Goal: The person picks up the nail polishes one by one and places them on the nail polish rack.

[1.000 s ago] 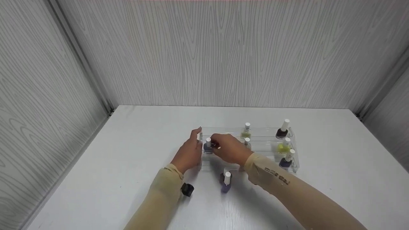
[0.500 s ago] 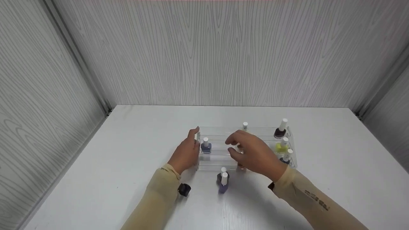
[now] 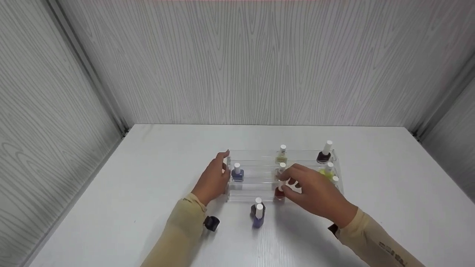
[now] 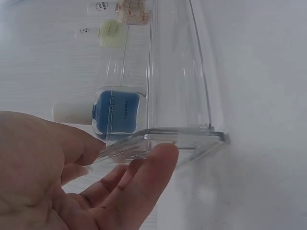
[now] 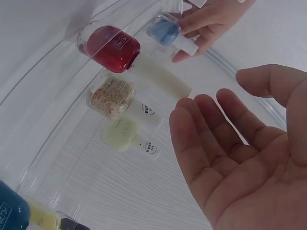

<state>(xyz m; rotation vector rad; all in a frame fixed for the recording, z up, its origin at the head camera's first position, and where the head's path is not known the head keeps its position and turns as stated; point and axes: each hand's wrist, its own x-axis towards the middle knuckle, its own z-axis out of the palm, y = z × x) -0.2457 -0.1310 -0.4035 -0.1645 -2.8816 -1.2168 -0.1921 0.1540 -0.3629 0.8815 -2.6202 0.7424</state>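
Observation:
My left hand grips the left end panel of a clear tiered rack; in the left wrist view the fingers and thumb lie on either side of that panel. Just inside it, on the middle tier, stands a blue nail polish bottle with a white cap. My right hand hovers at the rack's middle, fingers loosely bent and holding nothing. Nearest to its fingertips is a red nail polish bottle on the front tier. Behind that bottle come a glitter one and a pale yellow one.
At the rack's right end are a dark red bottle, a yellow bottle and a dark blue one. On the white table in front stand a purple bottle and a dark bottle. A patterned wall rises behind.
My right hand has let go of the blue bottle at the rack's left end and moved right and toward me, to the red bottle. The left hand keeps its hold on the rack.

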